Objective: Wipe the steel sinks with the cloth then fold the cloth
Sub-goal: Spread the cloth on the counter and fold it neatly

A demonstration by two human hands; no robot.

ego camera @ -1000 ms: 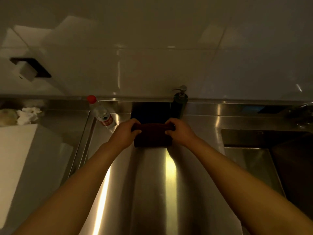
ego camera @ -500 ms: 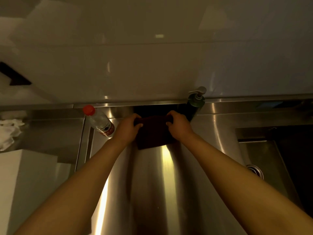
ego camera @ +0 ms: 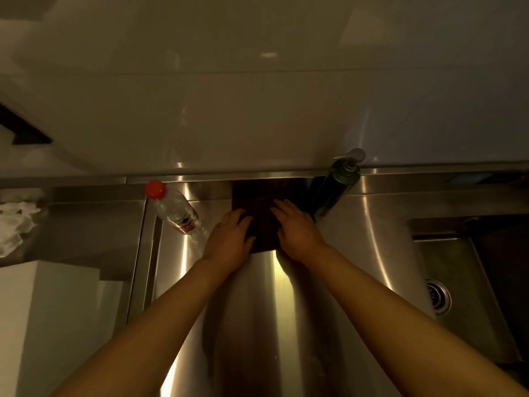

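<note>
- Fingers [ego camera: 243, 222] of the left hand [ego camera: 229, 242] lie straight and slightly spread, flat on the left edge of the cloth [ego camera: 263, 222], pressing it onto the counter [ego camera: 257, 310].
- Fingers of the right hand [ego camera: 297, 230] are likewise straight and a little spread, resting palm-down on the cloth's right part; neither hand curls round or pinches the fabric.
- At the far left, crumpled white paper [ego camera: 14, 224] lies on a lower steel ledge, with a pale block [ego camera: 43, 325] below it nearer the camera.
- Next, a clear bottle [ego camera: 174, 210] with a red cap stands just left of the left hand, apart from the cloth; whether the hand touches it I cannot tell.
- In the middle, the dark cloth lies as a flat rectangle at the back of the steel counter, its far edge against the raised back lip, its near edge showing between the two wrists.
- Both bare forearms reach up from the bottom edge towards the cloth, with a bright streak of reflected light on the steel between them.
- Just right of the cloth, a dark pump dispenser [ego camera: 337, 187] stands by the back lip, close behind the right hand.
- At the far right, a steel sink [ego camera: 458, 267] is set into the counter, its round drain [ego camera: 438, 299] visible in the basin floor.
- Above everything runs a glossy pale wall [ego camera: 257, 110].
</note>
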